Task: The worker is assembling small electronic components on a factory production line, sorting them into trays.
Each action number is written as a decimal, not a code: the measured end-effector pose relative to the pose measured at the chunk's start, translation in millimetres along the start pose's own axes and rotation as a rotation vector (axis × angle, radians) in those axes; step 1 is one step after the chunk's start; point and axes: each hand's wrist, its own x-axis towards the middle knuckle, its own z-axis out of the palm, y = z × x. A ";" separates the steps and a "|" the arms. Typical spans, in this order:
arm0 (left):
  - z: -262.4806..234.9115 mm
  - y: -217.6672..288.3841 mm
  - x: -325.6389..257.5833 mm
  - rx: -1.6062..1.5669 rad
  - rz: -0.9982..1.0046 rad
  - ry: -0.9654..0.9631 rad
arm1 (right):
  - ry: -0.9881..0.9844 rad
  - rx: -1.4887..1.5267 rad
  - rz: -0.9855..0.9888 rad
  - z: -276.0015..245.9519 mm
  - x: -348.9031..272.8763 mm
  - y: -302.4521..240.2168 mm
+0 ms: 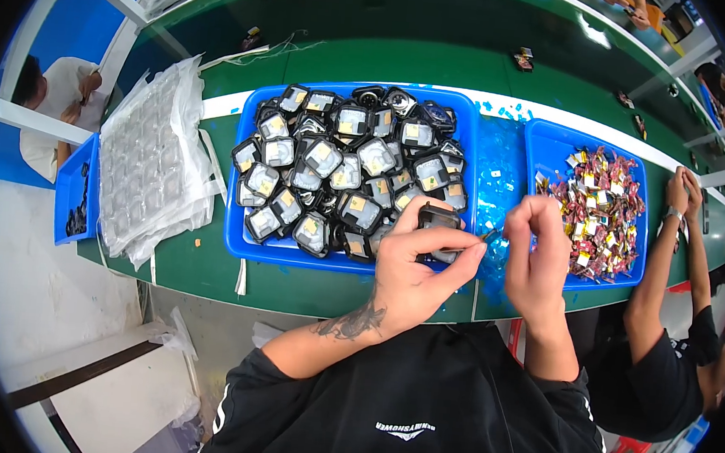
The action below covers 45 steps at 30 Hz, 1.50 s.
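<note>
My left hand point(410, 273) is closed around a black square casing point(440, 219), held above the front right edge of a blue tray point(309, 259). Its thumb and index finger meet at a small, thin piece point(488, 235) whose kind is too small to make out. Just to the right is my right hand point(538, 262), fingers curled and pressed together near that piece. Whatever its fingertips hold is hidden. Many black-rimmed casings point(323, 159) with pale windows and yellowish patches lie heaped in the tray.
A second blue tray point(542, 137) at right holds small white-and-yellow parts with reddish wires point(596, 198). Shiny blue film scraps point(499, 182) lie between the trays. Stacked clear plastic trays point(148, 158) stand at left. Co-workers' arms point(662, 259) reach in at right; another person point(58, 109) is at far left.
</note>
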 end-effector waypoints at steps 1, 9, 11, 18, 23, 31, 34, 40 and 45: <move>2.0 0.3 0.8 0.006 0.001 0.000 | -0.001 -0.002 0.001 0.0 -1.9 3.0; 3.3 -1.2 -0.8 0.024 0.009 -0.035 | -0.014 0.536 0.163 -3.1 -2.2 -2.2; 4.3 -1.6 -0.7 0.024 0.002 -0.056 | -0.125 0.568 0.187 -6.3 -2.8 1.6; 3.7 -1.9 0.0 0.056 -0.030 -0.070 | -0.133 0.543 0.198 -8.1 -3.4 3.8; 2.6 -0.6 -1.6 0.103 0.023 -0.052 | -0.099 0.573 0.250 -3.3 -3.3 -1.9; 2.9 -0.9 -3.5 0.073 0.018 -0.011 | -0.118 0.587 0.277 -1.3 -2.8 -4.4; 2.4 -2.2 -3.5 0.045 -0.008 0.016 | 0.080 -0.145 -0.255 5.5 -0.4 -13.3; -0.7 -3.6 0.3 -0.058 -0.040 0.021 | 0.051 -0.148 -0.224 -7.5 -13.3 1.8; -0.8 -3.7 -2.4 -0.250 -0.201 -0.053 | -0.153 -0.106 0.048 -17.3 3.0 16.1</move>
